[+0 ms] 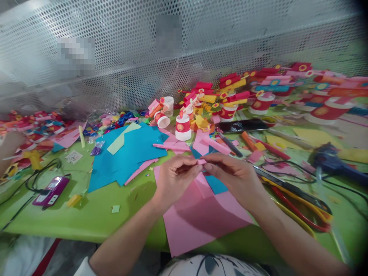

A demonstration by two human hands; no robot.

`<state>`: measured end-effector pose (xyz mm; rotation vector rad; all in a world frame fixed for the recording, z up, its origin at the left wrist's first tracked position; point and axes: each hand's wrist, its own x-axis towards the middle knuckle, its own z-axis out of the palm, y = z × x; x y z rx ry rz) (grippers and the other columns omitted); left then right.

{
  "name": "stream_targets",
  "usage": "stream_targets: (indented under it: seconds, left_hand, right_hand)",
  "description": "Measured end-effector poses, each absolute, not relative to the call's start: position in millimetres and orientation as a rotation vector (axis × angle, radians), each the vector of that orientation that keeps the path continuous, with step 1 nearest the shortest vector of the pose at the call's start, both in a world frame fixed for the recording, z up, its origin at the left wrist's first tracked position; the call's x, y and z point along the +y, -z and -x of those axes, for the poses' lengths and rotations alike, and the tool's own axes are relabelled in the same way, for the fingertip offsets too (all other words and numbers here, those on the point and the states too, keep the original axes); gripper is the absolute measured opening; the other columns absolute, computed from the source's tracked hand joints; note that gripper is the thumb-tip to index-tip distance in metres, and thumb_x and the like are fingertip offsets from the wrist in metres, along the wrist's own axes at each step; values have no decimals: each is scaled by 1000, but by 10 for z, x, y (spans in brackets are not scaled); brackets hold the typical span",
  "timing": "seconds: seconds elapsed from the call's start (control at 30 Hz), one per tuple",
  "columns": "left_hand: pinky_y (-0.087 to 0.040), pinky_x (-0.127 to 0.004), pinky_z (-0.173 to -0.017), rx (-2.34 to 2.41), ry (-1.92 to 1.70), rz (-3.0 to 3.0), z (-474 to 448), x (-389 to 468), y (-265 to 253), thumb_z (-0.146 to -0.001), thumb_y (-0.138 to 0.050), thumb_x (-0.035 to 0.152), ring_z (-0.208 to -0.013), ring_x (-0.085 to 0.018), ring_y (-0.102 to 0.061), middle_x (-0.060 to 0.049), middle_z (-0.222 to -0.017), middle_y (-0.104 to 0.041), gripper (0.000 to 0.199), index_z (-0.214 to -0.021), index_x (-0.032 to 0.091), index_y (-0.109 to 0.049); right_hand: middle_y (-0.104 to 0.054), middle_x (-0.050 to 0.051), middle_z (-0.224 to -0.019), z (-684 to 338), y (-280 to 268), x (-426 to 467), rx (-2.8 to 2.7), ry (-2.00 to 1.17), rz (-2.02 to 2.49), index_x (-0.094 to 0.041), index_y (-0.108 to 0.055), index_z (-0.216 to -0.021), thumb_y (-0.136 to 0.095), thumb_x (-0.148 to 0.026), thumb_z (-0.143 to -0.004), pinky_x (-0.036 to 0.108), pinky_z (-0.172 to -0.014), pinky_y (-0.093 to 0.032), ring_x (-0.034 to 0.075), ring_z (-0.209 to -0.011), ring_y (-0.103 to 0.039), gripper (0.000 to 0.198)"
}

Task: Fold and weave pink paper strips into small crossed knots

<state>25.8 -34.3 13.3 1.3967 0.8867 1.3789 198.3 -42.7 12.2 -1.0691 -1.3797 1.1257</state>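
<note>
The pink strip (pixel 201 161) at centre looks like matt paper, as do the blue sheets (pixel 138 147) left of centre. The screen (pixel 123 42) across the top is perforated metal, the tabletop (pixel 83 218) smooth, the black slab (pixel 243 125) right of centre glossy.

Behind our green table (pixel 86 216) we see a perforated metal panel (pixel 123 57); on our left lie a purple power strip (pixel 54 191), black plug (pixel 43 192) inserted, and, beyond it, a printed card (pixel 73 156).
</note>
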Motion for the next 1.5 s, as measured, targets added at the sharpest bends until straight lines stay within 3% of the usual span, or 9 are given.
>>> stream_targets:
  seconds: [0.17, 0.5, 0.63, 0.77, 0.93, 1.03, 1.17, 1.3, 1.5]
  left_hand:
    - [-57, -30, -71, 891, -1349, -1430, -272, -342, -123, -79, -79, 28, -75, -17, -70, -2, -79, -71, 10, -80, 21, -72]
    - [-56, -28, -68, 884, -1266, -1310, -261, -310, -113, -73, -85, 28, -70, -15, -68, 0, -74, -71, 14, -78, 19, -75]
    - [-58, -32, -76, 842, -1145, -1200, -230, -273, -117, -71, -86, 33, -75, -18, -72, -2, -76, -74, 19, -78, 18, -76]
    - [-58, -33, -82, 839, -1075, -1318, -125, -233, -132, -83, -76, 40, -83, -20, -72, -6, -86, -76, 23, -90, 18, -77]
    - [-51, -37, -102, 715, -1050, -1617, -8, -200, -201, -85, -75, 28, -117, -24, -65, -10, -130, -67, 41, -126, 26, -69]
    - [-50, -38, -103, 648, -1029, -1747, -5, -169, -187, -84, -77, 25, -115, -24, -66, -10, -119, -72, 31, -115, 24, -74]
    - [-57, -37, -87, 557, -1027, -1679, -33, -142, -130, -82, -79, 28, -94, -22, -71, -9, -100, -74, 18, -98, 20, -76]
    - [-58, -35, -77, 554, -1072, -1581, -51, -166, -122, -81, -80, 28, -85, -20, -70, -7, -93, -72, 11, -86, 19, -75]
    - [-54, -24, -62, 771, -1125, -1504, -72, -195, -128, -79, -81, 33, -66, -11, -62, -1, -74, -68, 16, -81, 19, -74]
  right_hand:
    - [-72, 3, -84, -1994, -88, -420, -1398, -1074, 1125, -23, -76, -89, -77, -44, -83, 30, -72, -54, 19, -79, -64, 22]
    - [-74, 3, -79, -1936, -163, -474, -1363, -1074, 1160, -22, -73, -88, -72, -48, -86, 31, -70, -57, 19, -74, -69, 26]
    - [-73, 3, -75, -1919, -151, -463, -1331, -1119, 1143, -21, -72, -84, -78, -47, -80, 30, -70, -58, 19, -73, -69, 27]
    - [-72, 0, -77, -1952, -102, -400, -1106, -1426, 1068, -21, -75, -80, -87, -41, -71, 28, -76, -60, 15, -72, -68, 25]
    - [-66, -3, -67, -2037, -26, -338, -658, -1974, 889, -18, -75, -76, -90, -23, -68, 17, -69, -62, 7, -60, -65, 18]
    - [-70, -2, -69, -2059, -7, -347, -500, -2130, 844, -16, -75, -79, -88, -15, -69, 16, -68, -63, 7, -61, -67, 16]
    - [-70, 1, -71, -2033, -10, -382, -517, -2239, 795, -12, -74, -83, -83, -15, -74, 17, -66, -63, 8, -63, -68, 12]
    - [-67, 1, -71, -1993, -45, -417, -826, -2091, 824, -13, -74, -81, -83, -33, -78, 24, -62, -63, 11, -63, -64, 22]
    - [-71, 1, -90, -2028, -139, -472, -1200, -1349, 946, -22, -76, -96, -79, -39, -83, 25, -74, -57, 13, -79, -67, 21]
